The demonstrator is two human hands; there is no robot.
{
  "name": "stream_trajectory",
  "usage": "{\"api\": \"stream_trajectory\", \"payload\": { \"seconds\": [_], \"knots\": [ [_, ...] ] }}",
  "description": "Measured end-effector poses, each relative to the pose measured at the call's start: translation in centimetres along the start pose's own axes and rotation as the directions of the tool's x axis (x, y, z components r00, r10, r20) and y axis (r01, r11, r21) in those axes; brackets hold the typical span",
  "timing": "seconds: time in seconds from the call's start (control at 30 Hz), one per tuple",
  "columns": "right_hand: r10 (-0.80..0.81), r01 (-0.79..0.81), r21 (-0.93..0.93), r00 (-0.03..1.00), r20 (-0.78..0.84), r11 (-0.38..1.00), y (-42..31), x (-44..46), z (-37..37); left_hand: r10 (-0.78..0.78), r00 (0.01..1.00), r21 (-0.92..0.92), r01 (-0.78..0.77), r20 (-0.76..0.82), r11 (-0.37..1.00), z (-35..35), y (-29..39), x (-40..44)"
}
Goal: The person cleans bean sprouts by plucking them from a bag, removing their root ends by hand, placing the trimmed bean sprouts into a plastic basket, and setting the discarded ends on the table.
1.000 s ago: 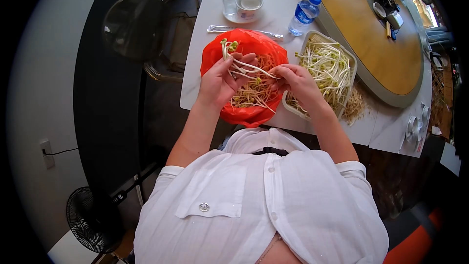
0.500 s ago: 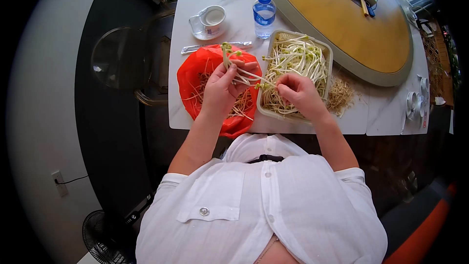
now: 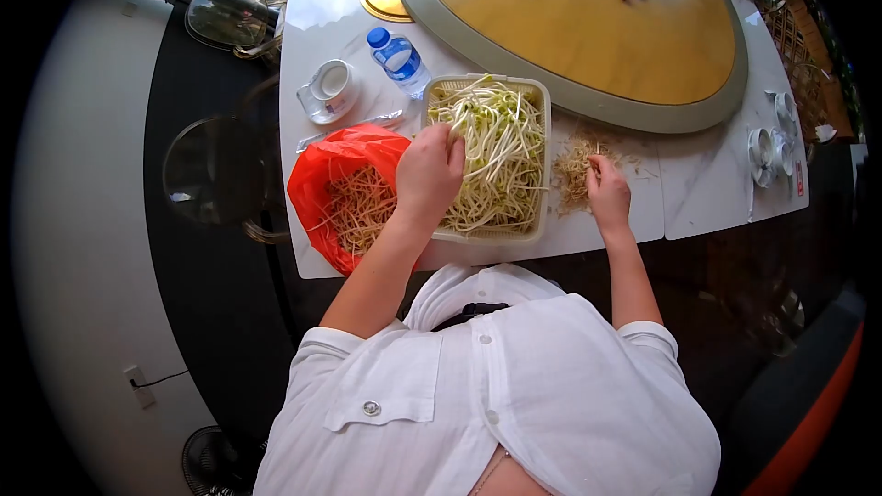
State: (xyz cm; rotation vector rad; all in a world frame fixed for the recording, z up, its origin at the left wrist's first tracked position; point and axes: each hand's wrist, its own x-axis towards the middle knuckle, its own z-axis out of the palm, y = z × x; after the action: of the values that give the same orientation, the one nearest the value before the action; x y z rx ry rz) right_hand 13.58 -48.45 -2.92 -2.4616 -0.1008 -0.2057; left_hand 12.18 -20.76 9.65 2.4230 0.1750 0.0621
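Left fingers (image 3: 454, 152) curled over basket (image 3: 487, 238) edge, right fingers (image 3: 597, 165) at root trimmings (image 3: 571, 170); can't tell what either holds. Careless sweep could flick trimmings onto bean sprouts (image 3: 501, 142).

Two hands (image 3: 430, 174), one basket (image 3: 546, 156) (its sprouts (image 3: 501, 156) uncountable), one red bag (image 3: 310, 174), one bottle (image 3: 400, 62).

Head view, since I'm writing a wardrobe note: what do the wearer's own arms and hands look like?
The left hand and right hand are bare, without gloves. The white sleeves are short, leaving the forearms uncovered. No watch, bracelet or cable shows at either wrist.
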Motion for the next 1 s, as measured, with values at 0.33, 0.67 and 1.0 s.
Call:
{"api": "stream_trajectory", "payload": {
  "seconds": [0.33, 0.67, 1.0],
  "knots": [
    [0.145, -0.129, -0.181, 0.986, 0.08, 0.975, -0.8, 2.6, -1.9, 0.036, 0.997, 0.015, -0.035, -0.074, 0.999, 0.2, -0.8, -0.3],
    [-0.078, 0.122, -0.372, 0.988, 0.133, 0.92, -0.1, 2.7, 0.4, -0.391, 0.76, -0.138, 0.377, -0.518, 0.916, -10.6, -13.8, -7.5],
    [-0.101, 0.165, -0.605, 0.985, 0.138, 0.779, -5.7, 1.4, 1.7, -0.207, 0.958, 0.638, 0.287, -0.199, 0.715, -8.4, -24.5, -11.0]
  ]
}}
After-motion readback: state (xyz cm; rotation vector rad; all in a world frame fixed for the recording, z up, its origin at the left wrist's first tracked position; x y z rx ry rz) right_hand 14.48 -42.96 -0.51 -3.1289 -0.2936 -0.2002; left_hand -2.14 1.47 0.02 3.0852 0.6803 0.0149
